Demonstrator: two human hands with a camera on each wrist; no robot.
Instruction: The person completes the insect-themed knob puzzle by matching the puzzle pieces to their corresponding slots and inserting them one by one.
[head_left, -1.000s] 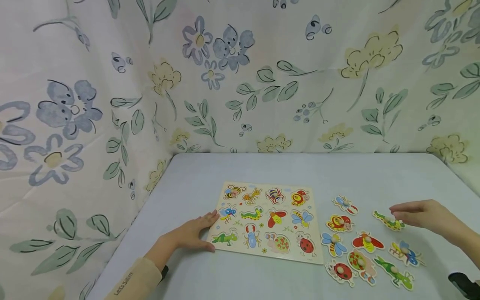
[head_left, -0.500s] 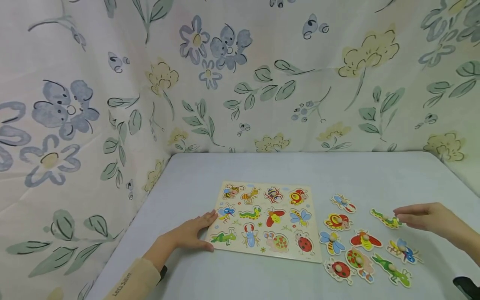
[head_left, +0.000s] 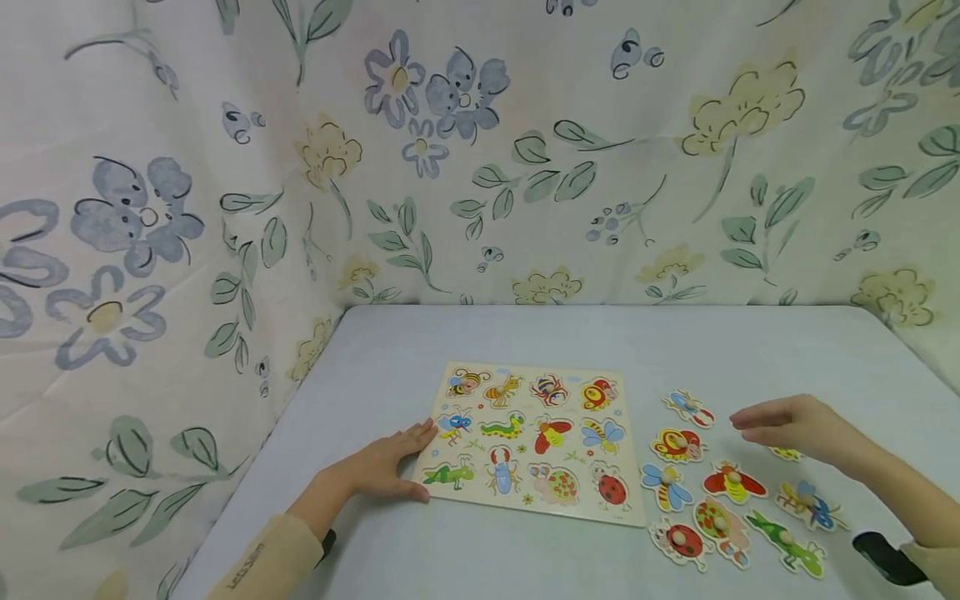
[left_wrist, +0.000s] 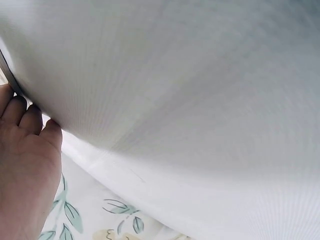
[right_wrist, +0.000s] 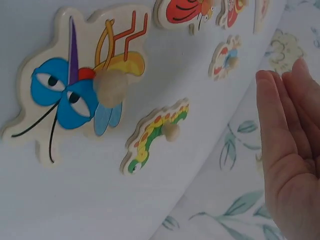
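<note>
My left hand (head_left: 386,467) rests at the left edge of a wooden insect peg puzzle board (head_left: 517,460), fingers extended along it and thumb by the front corner. Over the table to the right, my right hand (head_left: 787,427) hovers with straight fingers and nothing in them. It partly hides the caterpillar piece (head_left: 784,454) in the head view. The right wrist view shows that caterpillar (right_wrist: 162,135) lying flat with its round knob up, apart from the hand. Nearest the fingertips on the left are the blue stag beetle piece (head_left: 690,408) and the snail-like red-and-yellow piece (head_left: 678,447).
Several more knobbed pieces lie right of the board: a bee (head_left: 667,487), a red-winged bug (head_left: 735,483), a mosquito (head_left: 810,505), a grasshopper (head_left: 787,543), a snail (head_left: 722,532) and a ladybird (head_left: 680,542). A floral curtain (head_left: 480,167) hangs behind the table.
My right hand was beside the caterpillar piece and has moved left, over and past it, toward the stag beetle piece. The caterpillar stays on the table. My left hand keeps its place.
</note>
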